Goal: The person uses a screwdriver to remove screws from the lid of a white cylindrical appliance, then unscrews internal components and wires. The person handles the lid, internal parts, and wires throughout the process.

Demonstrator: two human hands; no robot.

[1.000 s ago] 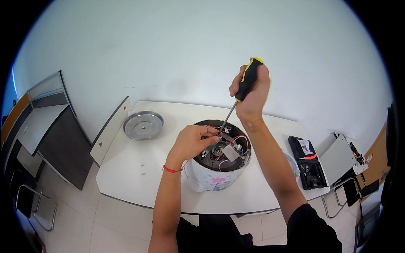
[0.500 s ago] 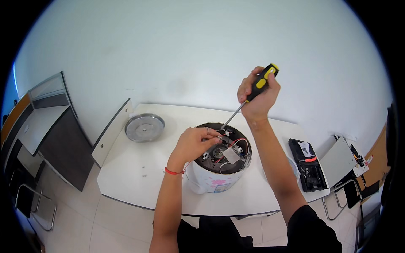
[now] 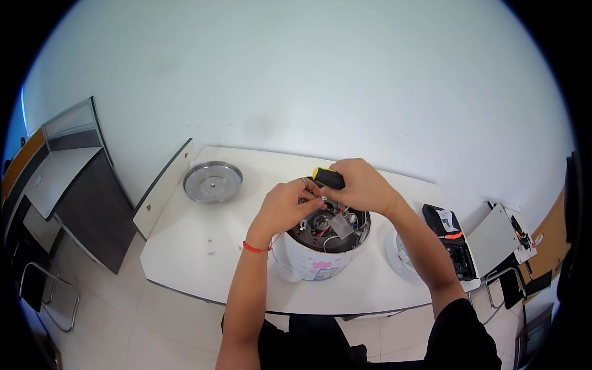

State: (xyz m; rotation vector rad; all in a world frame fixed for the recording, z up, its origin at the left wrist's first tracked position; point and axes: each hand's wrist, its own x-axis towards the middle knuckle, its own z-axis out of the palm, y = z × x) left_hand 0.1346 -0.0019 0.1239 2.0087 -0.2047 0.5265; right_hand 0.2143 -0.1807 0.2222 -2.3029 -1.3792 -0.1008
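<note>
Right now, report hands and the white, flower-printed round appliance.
Left hand over the open top, grip unclear; right hand holding black-and-yellow screwdriver. Appliance upright, red wiring exposed. Hands partly block view inside.

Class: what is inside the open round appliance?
The appliance shows red wires and a pale flat piece inside. What lies beneath the left hand and right hand, at the far side, cannot be seen.

Yellow-black screwdriver (image 3: 330,178) over upright, open-topped, white flowered appliance (image 3: 303,258)

Dark-sided desk (image 3: 92,213) and chair (image 3: 33,295) at left, pale wall (image 3: 296,80) behind.
</note>
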